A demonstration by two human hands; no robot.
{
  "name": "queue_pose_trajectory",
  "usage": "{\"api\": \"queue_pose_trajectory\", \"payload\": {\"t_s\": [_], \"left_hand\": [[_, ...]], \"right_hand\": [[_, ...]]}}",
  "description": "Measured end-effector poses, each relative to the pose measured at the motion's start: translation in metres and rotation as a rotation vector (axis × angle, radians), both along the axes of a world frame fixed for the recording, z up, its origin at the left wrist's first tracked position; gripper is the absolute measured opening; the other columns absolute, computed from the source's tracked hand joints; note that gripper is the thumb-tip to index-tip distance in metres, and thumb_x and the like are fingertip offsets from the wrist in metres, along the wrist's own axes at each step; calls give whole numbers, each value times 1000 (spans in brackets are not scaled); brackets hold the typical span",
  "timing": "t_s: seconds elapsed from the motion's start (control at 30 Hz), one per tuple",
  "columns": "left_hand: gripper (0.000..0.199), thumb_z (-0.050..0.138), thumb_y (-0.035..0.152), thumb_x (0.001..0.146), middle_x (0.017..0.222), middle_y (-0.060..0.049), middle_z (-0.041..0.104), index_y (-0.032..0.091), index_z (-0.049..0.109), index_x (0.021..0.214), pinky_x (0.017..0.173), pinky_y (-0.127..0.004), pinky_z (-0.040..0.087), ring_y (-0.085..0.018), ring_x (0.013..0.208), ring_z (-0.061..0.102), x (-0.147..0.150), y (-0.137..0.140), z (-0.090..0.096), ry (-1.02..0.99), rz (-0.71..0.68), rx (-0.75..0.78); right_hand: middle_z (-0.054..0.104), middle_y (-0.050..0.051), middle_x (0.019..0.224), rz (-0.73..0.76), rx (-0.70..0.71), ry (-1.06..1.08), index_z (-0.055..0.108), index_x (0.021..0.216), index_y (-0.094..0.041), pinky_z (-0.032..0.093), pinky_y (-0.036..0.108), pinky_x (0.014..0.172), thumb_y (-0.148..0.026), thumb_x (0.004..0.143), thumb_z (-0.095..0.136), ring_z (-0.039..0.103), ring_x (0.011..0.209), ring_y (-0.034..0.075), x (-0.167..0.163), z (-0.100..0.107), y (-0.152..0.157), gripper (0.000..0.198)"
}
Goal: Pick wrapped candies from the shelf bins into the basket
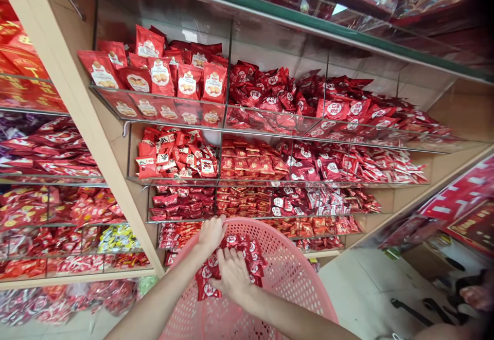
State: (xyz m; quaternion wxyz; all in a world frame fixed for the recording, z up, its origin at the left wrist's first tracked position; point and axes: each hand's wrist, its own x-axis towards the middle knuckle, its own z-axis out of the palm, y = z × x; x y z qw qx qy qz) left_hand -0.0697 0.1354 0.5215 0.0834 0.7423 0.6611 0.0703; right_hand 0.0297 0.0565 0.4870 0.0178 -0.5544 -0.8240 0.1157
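Note:
A pink perforated plastic basket is in front of me, below the shelves. My left hand has its fingers wrapped over the far left part of the basket's rim. Inside the basket lies a heap of red snack packets with round white labels. My right hand rests on this heap, palm down, fingers stretched out and a little apart. Whether a packet is under the right palm is hidden.
Glass-fronted shelves carry red wrapped packets in divided compartments. Another rack stands at the left, with bagged goods beneath it. Tiled floor shows at the right, near a person's foot and stacked boxes.

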Motion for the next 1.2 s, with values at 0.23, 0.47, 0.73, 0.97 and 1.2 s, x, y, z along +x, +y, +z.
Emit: {"api": "queue_pose_trajectory", "payload": {"t_s": [0.23, 0.47, 0.73, 0.97, 1.2], "left_hand": [[35, 32, 32, 91, 104, -11, 64, 19, 52, 116, 80, -32, 45, -22, 94, 61, 0, 0, -2, 2, 8, 0], [35, 32, 32, 91, 104, -10, 65, 20, 53, 116, 77, -30, 46, -22, 93, 62, -1, 0, -1, -11, 4, -4], [32, 32, 30, 91, 100, -10, 66, 19, 54, 111, 74, -31, 47, -22, 89, 63, 0, -1, 2, -7, -5, -4], [33, 33, 31, 91, 103, -10, 66, 19, 53, 113, 76, -32, 46, -23, 91, 63, -1, -1, 1, -12, -5, 4], [34, 33, 32, 91, 104, -11, 65, 18, 53, 115, 79, -34, 45, -25, 94, 62, -1, 0, -3, -17, 10, -8]], "right_hand": [[57, 19, 117, -14, -47, -49, 44, 123, -11, 35, 45, 96, -22, 65, 67, 49, 114, 32, -5, -5, 8, 63], [60, 15, 113, 26, -134, 21, 44, 115, -15, 40, 38, 91, -22, 62, 65, 53, 109, 28, 6, 8, 8, 58], [60, 10, 110, 363, -120, 22, 46, 105, -18, 44, 34, 83, -27, 68, 66, 56, 102, 26, 23, 16, 12, 43], [61, 4, 106, 387, -154, 70, 46, 104, -22, 42, 30, 87, -18, 72, 64, 57, 100, 21, 31, 14, 15, 37], [58, 7, 106, 315, -97, 82, 45, 104, -19, 43, 35, 83, -15, 71, 62, 55, 100, 25, 38, 19, 28, 37]]}}
